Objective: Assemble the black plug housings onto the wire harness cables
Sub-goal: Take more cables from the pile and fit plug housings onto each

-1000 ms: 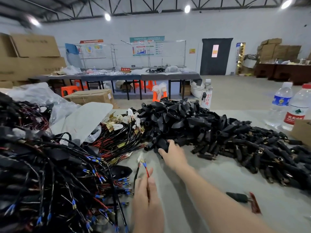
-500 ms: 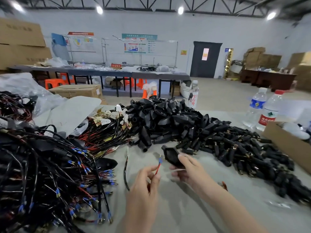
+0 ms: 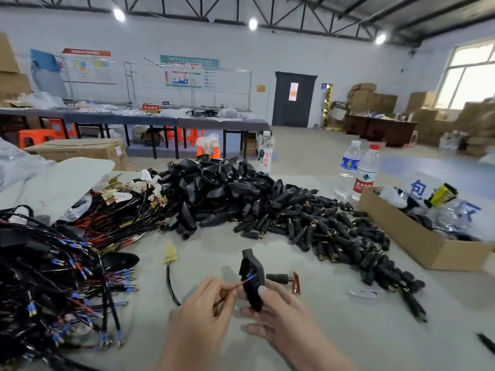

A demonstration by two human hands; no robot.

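On the grey surface (image 3: 348, 330), before the heap of black plug housings (image 3: 227, 199) and right of the tangled wire harness cables (image 3: 53, 277), the right hand (image 3: 281, 314), which a second ago reached into the heap, now has its fingers clenched round one plug housing (image 3: 251, 279), held upright just above the surface. The left hand (image 3: 198, 317) pinches a red wire (image 3: 235, 285) whose blue terminal (image 3: 250, 276), apart from the housing half a second ago, now meets its open side; the housing is matte black, flat, tapering to a narrow neck. A red sign (image 3: 150, 107) on the far table reads 不合格区.
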